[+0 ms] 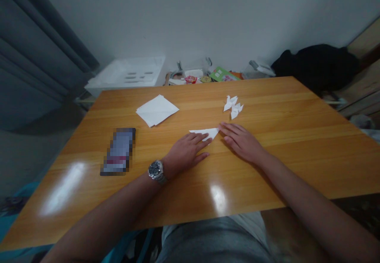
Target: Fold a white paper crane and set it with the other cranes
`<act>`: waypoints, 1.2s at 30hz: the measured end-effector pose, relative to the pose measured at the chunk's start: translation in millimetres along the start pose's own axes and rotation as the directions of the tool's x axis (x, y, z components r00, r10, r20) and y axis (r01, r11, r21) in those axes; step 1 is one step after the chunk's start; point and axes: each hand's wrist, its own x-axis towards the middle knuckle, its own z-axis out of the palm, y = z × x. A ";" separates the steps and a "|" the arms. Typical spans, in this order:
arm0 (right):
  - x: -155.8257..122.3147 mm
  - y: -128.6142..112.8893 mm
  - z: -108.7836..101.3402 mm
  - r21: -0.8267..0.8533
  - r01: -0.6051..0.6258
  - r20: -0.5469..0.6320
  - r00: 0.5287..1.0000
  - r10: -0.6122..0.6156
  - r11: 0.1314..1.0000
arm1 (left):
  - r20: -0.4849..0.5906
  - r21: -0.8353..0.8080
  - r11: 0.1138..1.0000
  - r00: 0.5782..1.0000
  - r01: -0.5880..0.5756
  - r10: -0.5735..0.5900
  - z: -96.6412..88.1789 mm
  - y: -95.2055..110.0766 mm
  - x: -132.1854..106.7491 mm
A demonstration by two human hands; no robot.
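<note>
A small white sheet of paper [204, 131], folded into a triangle, lies flat on the wooden table between my hands. My left hand [190, 148], with a metal watch [156, 170] on its wrist, rests over the paper's left and lower part, fingers stretched out and apart. At the paper's right corner, the fingertips of my right hand [240, 141] touch its edge; those fingers are extended too. Part of the paper is hidden under my left fingers. Beyond my right hand sit two folded white paper birds [233, 106], close together.
A stack of white square paper [157, 110] lies at the back left of the table [267, 108]. A blurred-out phone [119, 151] is on the left. Behind the table are a white plastic tray [127, 71], a green booklet [223, 74] and a black cloth heap [317, 67].
</note>
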 end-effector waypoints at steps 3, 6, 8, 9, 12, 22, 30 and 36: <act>-0.8 -6.3 0.5 0.018 0.059 0.062 0.996 -0.060 0.998 | 0.000 0.015 1.000 1.000 0.002 -0.002 -0.5 1.5 -0.2; -1.7 -8.7 1.1 0.009 0.038 0.073 0.997 -0.038 0.999 | -0.001 0.022 1.000 1.000 -0.001 0.001 0.3 2.1 -0.2; -2.2 -9.1 0.8 0.005 0.035 0.069 0.997 -0.035 0.999 | -0.004 0.021 1.000 1.000 -0.004 0.004 1.2 1.8 -0.2; -2.4 -9.5 0.4 0.004 0.049 0.074 0.996 -0.049 0.999 | -0.007 0.020 1.000 1.000 -0.005 0.005 1.6 1.3 -0.3; -2.8 -11.9 -0.4 -0.003 0.124 0.129 0.984 -0.122 0.992 | -0.014 0.007 1.000 1.000 -0.012 0.012 2.3 -0.3 -0.8; -3.9 -8.3 -0.5 -0.104 0.036 0.194 0.981 -0.015 0.994 | 0.009 -0.010 1.000 1.000 -0.023 0.023 1.4 -3.9 -2.2; -2.8 6.4 1.9 -0.129 -0.158 0.090 0.981 0.171 0.979 | 0.017 -0.012 1.000 1.000 -0.010 0.010 2.3 -3.6 -3.3; -3.0 10.9 5.0 -0.095 -0.163 0.057 0.984 0.169 0.982 | 0.025 -0.029 0.999 1.000 -0.018 0.019 2.3 -4.7 -3.1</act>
